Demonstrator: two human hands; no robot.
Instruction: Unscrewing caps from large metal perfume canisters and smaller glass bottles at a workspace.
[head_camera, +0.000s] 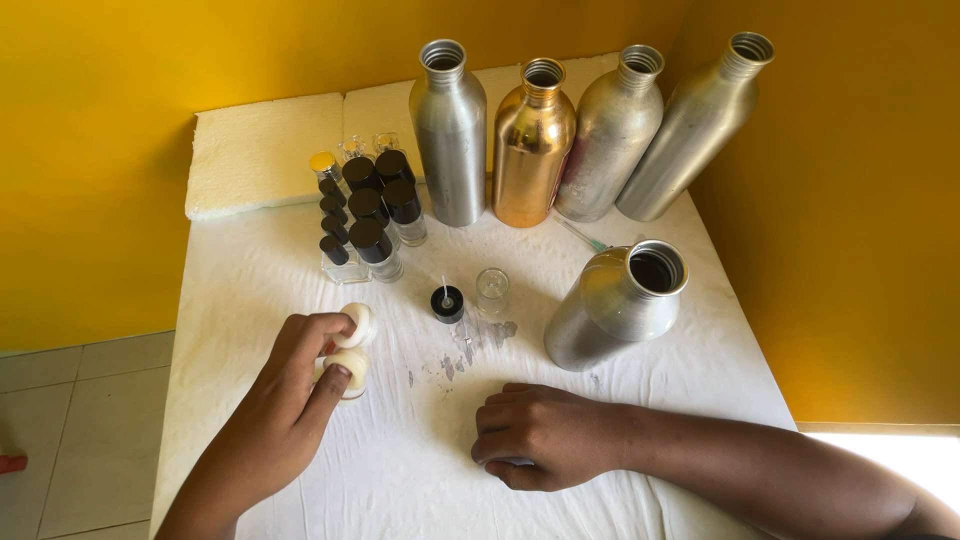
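Resting mid-counter (300, 260), well inside its edges: left hand (290, 390) fingers pinch a cream cap (350, 366); right hand (545, 435) clenched, contents hidden. Nearby silver bottle (615, 305) uncapped, interior dark.

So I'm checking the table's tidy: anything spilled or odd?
Yes. Grey stains mark the white cloth below the small open vial and the black cap lying beside it, like drips. All five big bottles stand uncapped.
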